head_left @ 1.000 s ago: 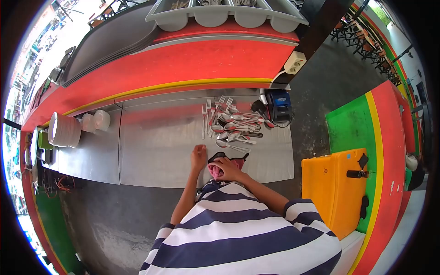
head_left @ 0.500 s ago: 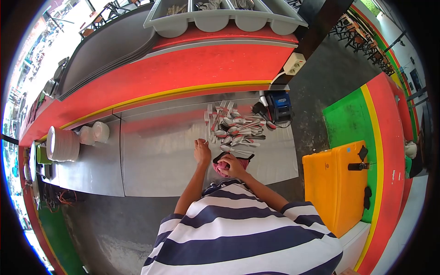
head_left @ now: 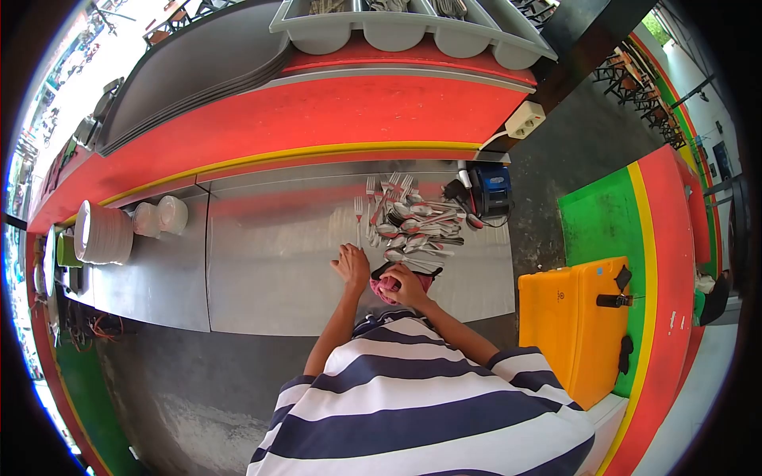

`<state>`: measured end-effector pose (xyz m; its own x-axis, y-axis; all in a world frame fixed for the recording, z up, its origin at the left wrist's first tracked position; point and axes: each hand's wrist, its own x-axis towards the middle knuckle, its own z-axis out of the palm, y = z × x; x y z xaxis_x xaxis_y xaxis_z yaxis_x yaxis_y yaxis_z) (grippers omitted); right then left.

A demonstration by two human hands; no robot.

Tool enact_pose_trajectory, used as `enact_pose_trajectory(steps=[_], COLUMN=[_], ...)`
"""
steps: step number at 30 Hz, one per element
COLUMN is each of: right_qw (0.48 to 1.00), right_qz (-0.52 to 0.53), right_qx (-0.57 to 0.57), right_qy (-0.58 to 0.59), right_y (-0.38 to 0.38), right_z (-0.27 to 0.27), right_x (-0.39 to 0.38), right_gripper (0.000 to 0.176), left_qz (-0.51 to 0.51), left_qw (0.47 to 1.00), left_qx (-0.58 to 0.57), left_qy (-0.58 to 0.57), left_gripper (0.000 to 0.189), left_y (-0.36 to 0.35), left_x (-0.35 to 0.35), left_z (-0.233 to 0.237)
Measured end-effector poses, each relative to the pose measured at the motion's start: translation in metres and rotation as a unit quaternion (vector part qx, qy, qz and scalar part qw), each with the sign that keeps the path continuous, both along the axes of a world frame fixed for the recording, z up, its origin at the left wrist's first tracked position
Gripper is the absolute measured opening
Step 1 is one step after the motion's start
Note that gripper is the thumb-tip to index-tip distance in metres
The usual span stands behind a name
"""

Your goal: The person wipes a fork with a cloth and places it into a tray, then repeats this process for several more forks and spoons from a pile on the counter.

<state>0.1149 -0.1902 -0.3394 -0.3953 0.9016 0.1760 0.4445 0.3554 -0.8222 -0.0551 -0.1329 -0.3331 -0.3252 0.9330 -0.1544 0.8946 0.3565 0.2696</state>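
A single fork [head_left: 358,213] lies on the metal counter with its tines pointing away from me, and the fingers of my left hand [head_left: 351,266] are closed at its handle end. To the right of it is a loose pile of spoons and forks [head_left: 413,226]. My right hand [head_left: 406,285] is closed on a bunched pink cloth [head_left: 386,290] with a dark edge, just below the pile.
Stacked white plates [head_left: 103,234] and white bowls [head_left: 172,214] stand at the left. A blue-black device [head_left: 490,190] sits right of the cutlery. Above are a grey cutlery tray [head_left: 389,30] and dark trays [head_left: 190,67]. A yellow box [head_left: 571,325] stands right.
The view has shifted slightly. The fork by my left hand now lies farther left of the pile, and that hand's fingers have moved with it. My right hand stays on the cloth.
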Motion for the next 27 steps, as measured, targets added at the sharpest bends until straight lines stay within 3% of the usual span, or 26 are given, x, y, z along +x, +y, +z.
enact_pose_trajectory(steps=[4,7,10,11,13,14,16,17,19,20,22,23,27], right_qw=[1.0,0.998,0.979,0.94,0.805,0.742,0.681,0.647,0.661,0.667,0.816,0.875,0.885], right_qz=[0.007,-0.009,-0.072,-0.111,-0.178,-0.157,-0.18,-0.191,-0.137,-0.111,-0.133,-0.142,-0.199], right_qx=[-0.02,-0.03,-0.146,-0.23,-0.383,-0.422,-0.438,-0.445,-0.448,-0.449,-0.359,-0.306,-0.283], right_qy=[0.024,0.049,0.125,0.227,0.416,0.496,0.559,0.589,0.586,0.584,0.433,0.348,0.312], right_y=[0.0,0.001,0.001,0.001,-0.002,-0.003,-0.005,-0.006,-0.009,-0.011,-0.013,-0.012,-0.009], right_z=[0.002,0.004,0.007,0.008,0.003,0.0,0.026,0.045,0.071,0.077,0.069,0.066,0.056], right_x=[0.002,0.001,0.005,0.005,0.007,0.011,0.006,0.001,-0.007,-0.011,-0.021,-0.023,-0.012], right_gripper=[0.028,0.023,0.018,0.017,0.015,0.021,0.025,0.027,0.03,0.032,0.035,0.037,0.028], left_qz=[-0.004,-0.059,-0.134,-0.096,-0.017,-0.006,0.018,0.007,-0.015,-0.06,-0.15,-0.157,-0.175], left_qw=[0.998,0.997,0.988,0.971,0.865,0.848,0.813,0.82,0.833,0.848,0.861,0.868,0.871], left_qx=[-0.058,-0.04,0.033,0.042,0.056,0.065,0.079,0.07,0.05,0.101,0.202,0.185,0.055], left_qy=[-0.005,-0.037,-0.067,-0.217,-0.499,-0.526,-0.577,-0.569,-0.55,-0.516,-0.441,-0.434,-0.455], left_gripper=[0.026,0.025,0.02,0.018,0.013,0.011,0.008,0.01,0.012,0.013,0.016,0.016,0.017], left_y=[0.007,0.005,0.002,-0.002,-0.012,-0.019,-0.036,-0.045,-0.061,-0.067,-0.075,-0.077,-0.08], left_x=[-0.01,-0.021,-0.038,-0.043,-0.048,-0.046,-0.034,-0.027,-0.007,0.004,0.019,0.019,0.015], left_z=[-0.005,-0.015,-0.036,-0.039,-0.034,-0.03,-0.01,0.006,0.028,0.031,0.03,0.03,0.065])
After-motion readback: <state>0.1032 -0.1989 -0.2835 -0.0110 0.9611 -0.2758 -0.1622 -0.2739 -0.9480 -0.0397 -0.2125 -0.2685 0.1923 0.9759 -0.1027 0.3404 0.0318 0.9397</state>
